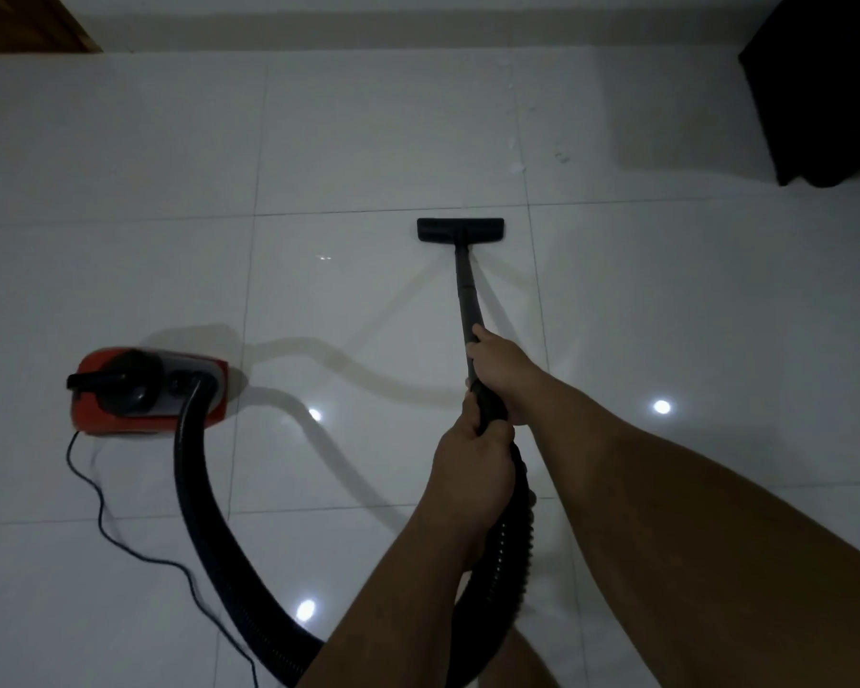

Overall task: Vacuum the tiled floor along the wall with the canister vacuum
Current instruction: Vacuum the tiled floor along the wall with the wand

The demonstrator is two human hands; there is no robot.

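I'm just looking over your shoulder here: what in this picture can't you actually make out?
Head view only:
- Power cord: runs off the bottom edge, so its plug is cut off.
- Hose: its lower loop passes behind the forearms and the bottom edge.
- Wand grip: covered by the left hand and right hand.
- Pale specks near the wall: too small to identify.
- Dark object, top right: cut by the edge and too dark.

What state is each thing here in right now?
left hand: closed on the wand's handle end.
right hand: closed higher on the wand.
floor head: flat on the tiled floor.
hose: curved, plugged into the canister.
power cord: loose on the floor.
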